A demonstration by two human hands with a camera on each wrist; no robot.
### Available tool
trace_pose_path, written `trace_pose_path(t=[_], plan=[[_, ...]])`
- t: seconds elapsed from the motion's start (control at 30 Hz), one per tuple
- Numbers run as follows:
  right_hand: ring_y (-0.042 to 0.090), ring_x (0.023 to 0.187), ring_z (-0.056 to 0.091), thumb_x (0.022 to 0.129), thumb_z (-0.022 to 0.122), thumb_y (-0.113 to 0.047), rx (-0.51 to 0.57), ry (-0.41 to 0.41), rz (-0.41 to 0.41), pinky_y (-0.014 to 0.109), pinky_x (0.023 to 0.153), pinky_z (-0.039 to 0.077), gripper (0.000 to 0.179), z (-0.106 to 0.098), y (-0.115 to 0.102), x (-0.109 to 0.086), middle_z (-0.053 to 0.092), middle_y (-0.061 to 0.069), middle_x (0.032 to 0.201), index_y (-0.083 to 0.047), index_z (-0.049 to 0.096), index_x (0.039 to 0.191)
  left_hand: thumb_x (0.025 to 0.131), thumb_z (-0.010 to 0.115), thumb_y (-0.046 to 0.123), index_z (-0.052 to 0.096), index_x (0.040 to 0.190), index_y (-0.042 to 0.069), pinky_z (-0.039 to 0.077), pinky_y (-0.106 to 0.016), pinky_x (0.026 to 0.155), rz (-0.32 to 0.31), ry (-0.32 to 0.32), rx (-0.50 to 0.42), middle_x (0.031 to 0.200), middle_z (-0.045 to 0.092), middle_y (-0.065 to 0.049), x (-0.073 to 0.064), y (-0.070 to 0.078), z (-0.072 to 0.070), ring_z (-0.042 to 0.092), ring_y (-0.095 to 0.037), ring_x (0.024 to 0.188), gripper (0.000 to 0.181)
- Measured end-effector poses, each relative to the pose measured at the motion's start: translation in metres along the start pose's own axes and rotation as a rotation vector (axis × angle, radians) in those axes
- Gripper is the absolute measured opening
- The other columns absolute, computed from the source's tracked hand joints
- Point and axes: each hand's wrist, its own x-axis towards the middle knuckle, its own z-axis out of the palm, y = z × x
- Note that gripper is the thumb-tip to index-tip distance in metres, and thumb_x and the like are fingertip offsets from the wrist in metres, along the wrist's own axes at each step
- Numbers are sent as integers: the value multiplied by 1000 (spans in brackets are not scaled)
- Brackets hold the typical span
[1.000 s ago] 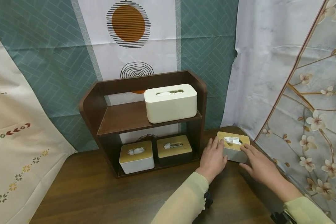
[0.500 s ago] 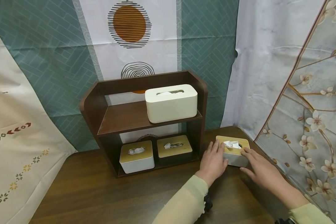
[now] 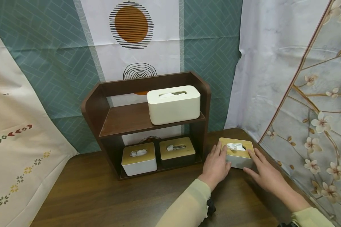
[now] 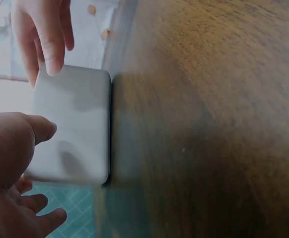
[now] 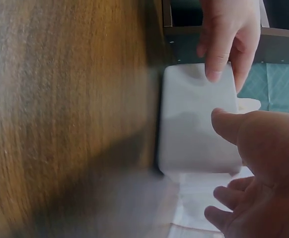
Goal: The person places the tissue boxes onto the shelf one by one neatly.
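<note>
A tissue box (image 3: pixel 239 161) with a white body and a wood-coloured lid sits on the table at the right, white tissue poking from its slot. My left hand (image 3: pixel 216 165) lies along its left end, fingertips at the lid's edge, thumb by the front face. At the right end, my right hand (image 3: pixel 267 171) has its fingertips at the lid's corner and its thumb near the front. Both hands have extended, relaxed fingers. In the left wrist view the box's pale front (image 4: pixel 75 124) stands upright between the two hands; the right wrist view shows this same front (image 5: pixel 196 124).
A dark brown two-tier shelf (image 3: pixel 125 121) stands left of the hands. Its upper tier holds a large cream tissue box (image 3: pixel 174 108); below are a white tissue box (image 3: pixel 140 166) and a dark one (image 3: pixel 177 157), both wood-lidded. Patterned curtains (image 3: pixel 315 94) hang around the table (image 3: pixel 116 201).
Between the first and second frames, the tissue box slid slightly toward me and both hands stayed beside it. Since then the box has stayed put, and my right fingers have shifted slightly.
</note>
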Motion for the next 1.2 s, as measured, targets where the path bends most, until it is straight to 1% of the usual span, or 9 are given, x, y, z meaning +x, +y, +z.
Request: trace_pose_path(t=[0.17, 0.3, 0.4, 0.57, 0.77, 0.93, 1.1, 1.2], plan=[[70, 139, 44, 109, 73, -38, 48, -52, 46, 80, 95, 48, 90, 3, 0, 1, 27, 48, 165, 6, 24, 171, 108, 73, 42, 44, 170, 20, 43, -39, 123, -7, 5, -28, 181, 29, -6, 0, 0, 4, 40, -23, 160, 72], [69, 144, 39, 110, 72, -38, 72, -62, 63, 81, 100, 45, 92, 5, -3, 2, 27, 48, 166, 7, 22, 172, 107, 75, 41, 43, 171, 23, 50, -34, 115, -46, 8, -99, 182, 24, -7, -1, 0, 8, 56, -19, 148, 74], [69, 145, 37, 110, 71, -38, 86, -65, 75, 82, 102, 43, 91, 5, -5, 2, 25, 48, 166, 7, 21, 171, 106, 77, 40, 43, 172, 25, 56, -31, 107, -74, 12, -143, 182, 25, -7, -1, 1, 9, 65, -18, 137, 76], [70, 144, 37, 111, 70, -40, 100, -56, 90, 82, 103, 42, 91, 4, -9, 1, 25, 48, 166, 9, 22, 170, 106, 77, 39, 43, 171, 25, 57, -31, 105, -81, 18, -159, 180, 30, -8, -2, 3, 9, 66, -18, 135, 75], [69, 143, 40, 110, 72, -38, 100, -17, 100, 81, 105, 42, 88, 4, -12, 0, 30, 48, 163, 13, 28, 167, 105, 78, 39, 48, 168, 24, 58, -31, 104, -98, 31, -179, 178, 34, -7, -4, 6, 8, 68, -17, 133, 72], [69, 142, 42, 109, 72, -37, 101, 15, 113, 80, 105, 42, 84, 3, -16, -4, 35, 47, 161, 12, 33, 166, 105, 79, 36, 51, 167, 24, 58, -33, 106, -103, 51, -202, 177, 39, -7, -8, 8, 4, 70, -19, 131, 69], [68, 142, 43, 110, 71, -35, 110, 54, 124, 80, 105, 42, 79, -3, -21, -9, 38, 46, 160, 11, 37, 165, 106, 79, 34, 54, 165, 23, 59, -34, 104, -81, 99, -177, 174, 44, -7, -14, 9, -4, 71, -18, 129, 65], [67, 141, 45, 111, 70, -35, 113, 75, 128, 80, 103, 43, 77, -7, -25, -11, 39, 45, 161, 10, 38, 165, 106, 78, 34, 57, 163, 22, 59, -34, 104, -63, 140, -160, 171, 47, -7, -17, 9, -10, 71, -17, 129, 62]])
